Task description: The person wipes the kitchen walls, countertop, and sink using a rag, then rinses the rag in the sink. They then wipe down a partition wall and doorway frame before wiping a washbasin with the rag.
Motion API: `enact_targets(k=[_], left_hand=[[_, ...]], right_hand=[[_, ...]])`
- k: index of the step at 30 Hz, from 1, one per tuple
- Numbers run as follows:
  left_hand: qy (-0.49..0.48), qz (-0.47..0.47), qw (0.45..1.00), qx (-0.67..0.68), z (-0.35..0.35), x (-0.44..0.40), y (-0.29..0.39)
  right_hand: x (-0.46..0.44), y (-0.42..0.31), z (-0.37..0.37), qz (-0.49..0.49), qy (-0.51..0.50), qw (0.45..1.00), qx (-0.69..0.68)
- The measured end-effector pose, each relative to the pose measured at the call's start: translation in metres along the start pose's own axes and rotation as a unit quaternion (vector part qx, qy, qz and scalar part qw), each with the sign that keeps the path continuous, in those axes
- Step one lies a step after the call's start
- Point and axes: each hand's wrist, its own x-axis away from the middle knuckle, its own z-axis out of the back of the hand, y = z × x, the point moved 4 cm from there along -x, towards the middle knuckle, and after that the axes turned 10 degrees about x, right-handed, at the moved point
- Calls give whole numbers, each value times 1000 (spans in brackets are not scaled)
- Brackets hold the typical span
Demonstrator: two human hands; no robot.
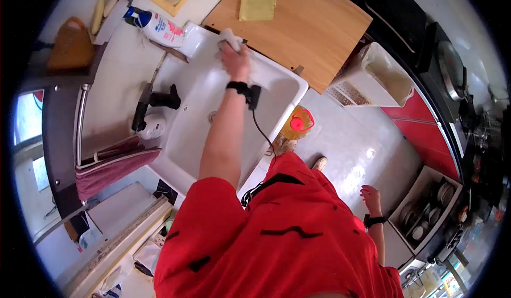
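My left hand (236, 61) is closed on a white cloth (229, 36), which it holds against the far rim of the white sink (199, 133), beside the edge of the wooden board (298, 29). The cloth looks crumpled, and my fingers hide part of it. A black strap with a small box and a cable is on that wrist. At my other side, my right hand (371, 198) hangs over the floor with its fingers loosely apart and nothing seen in them. It also wears a black wrist strap.
A yellow cloth (257, 1) lies on the board. Left of the sink are a white bottle with a blue cap (159, 27), a black faucet (165, 98) and a maroon towel (117, 165). A white bin (372, 77), a large oil jug (297, 126) and an open dish drawer (426, 207) flank the floor.
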Motion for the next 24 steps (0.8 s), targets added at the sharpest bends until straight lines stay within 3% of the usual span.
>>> enact_targets(k=[3,5,7,9,10,12,13,14,15,20,23,24], left_hand=[[-127,-14,982,137,-18,48,4],[-80,-58,989,111,-12,103,55],[-156,-21,979,132,4,144,103],[-293,26,955,30,3,165,96],[-279,25,959,26,12,161,94],[-362,20,930,60,18,157,94],[-353,17,934,57,18,154,87],[-340,-41,937,69,14,152,83],[-328,-100,936,80,9,148,79],[-303,-148,940,-48,9,114,59],[-202,-219,952,-66,33,72,43],[-191,-208,947,-155,36,54,35]], right_hand=[[-17,-5,-2,7,-17,1000,14],[-29,-13,-1,34,-37,999,20],[-44,-26,1,70,-57,995,28],[-56,-36,9,90,-51,994,44],[-61,-40,13,95,-58,993,23],[-74,-46,23,103,-56,992,40],[-78,-50,26,97,-49,993,50],[-83,-55,28,135,-37,989,45],[-85,-51,31,108,-29,993,35],[-69,-40,37,111,-16,993,32],[-48,-24,32,110,-32,992,51],[-45,-12,27,110,-31,992,50]])
